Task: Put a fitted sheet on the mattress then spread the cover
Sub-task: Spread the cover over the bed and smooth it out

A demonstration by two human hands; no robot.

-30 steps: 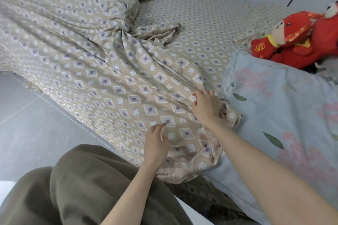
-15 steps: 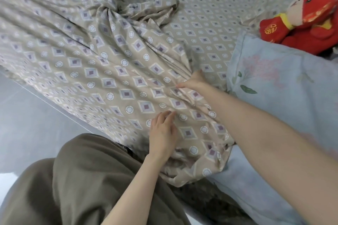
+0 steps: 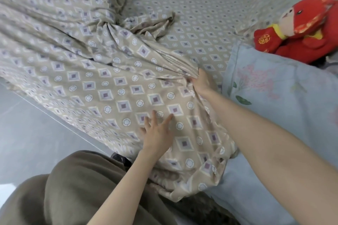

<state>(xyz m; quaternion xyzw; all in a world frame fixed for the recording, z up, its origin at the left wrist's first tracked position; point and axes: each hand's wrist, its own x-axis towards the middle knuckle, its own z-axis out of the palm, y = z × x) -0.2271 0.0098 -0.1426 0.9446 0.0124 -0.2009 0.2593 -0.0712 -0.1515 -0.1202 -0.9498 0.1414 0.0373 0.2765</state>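
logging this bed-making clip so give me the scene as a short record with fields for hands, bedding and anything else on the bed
cover: beige diamond pattern, wrinkled, hanging over the near side
fitted sheet: same pattern, lying smooth beyond the cover
left hand: flat on the cover, fingers spread
right hand: grips a bunch of cover folds
pillow: pale blue floral, right of cover
plush toy: red, beyond the pillow

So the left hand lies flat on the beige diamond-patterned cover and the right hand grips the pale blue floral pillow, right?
No. The head view shows the right hand gripping gathered folds of the beige diamond-patterned cover, not the pale blue floral pillow beside it. The left hand lies flat on the cover.
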